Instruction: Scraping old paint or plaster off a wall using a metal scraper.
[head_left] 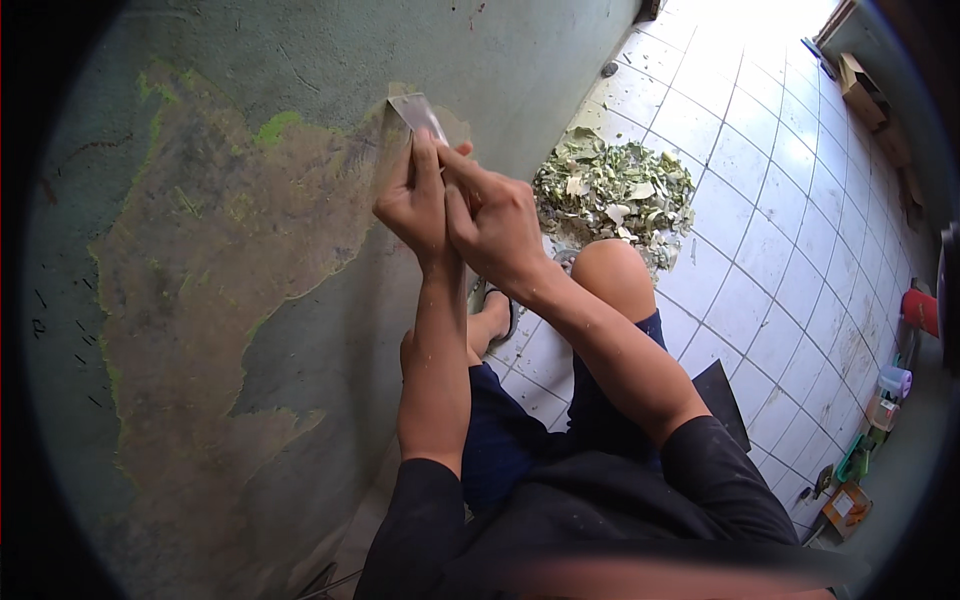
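A flat metal scraper (418,113) is pressed with its wide edge against the wall, at the upper border of a bare patch (240,200) where the paint is off. My left hand (418,205) is closed on it, a finger stretched along the blade. My right hand (500,225) grips it from the other side, close against the left. The handle is hidden inside my hands. Grey-green paint (300,50) still covers the wall around the patch, with brighter green along its ragged edges.
A heap of paint flakes (615,190) lies on the white tiled floor (740,220) beside the wall. Near my bent knee (610,275) is a dark flat panel (722,400). Along the right stand cardboard boxes (872,105), a red object (920,312) and plastic containers (890,385).
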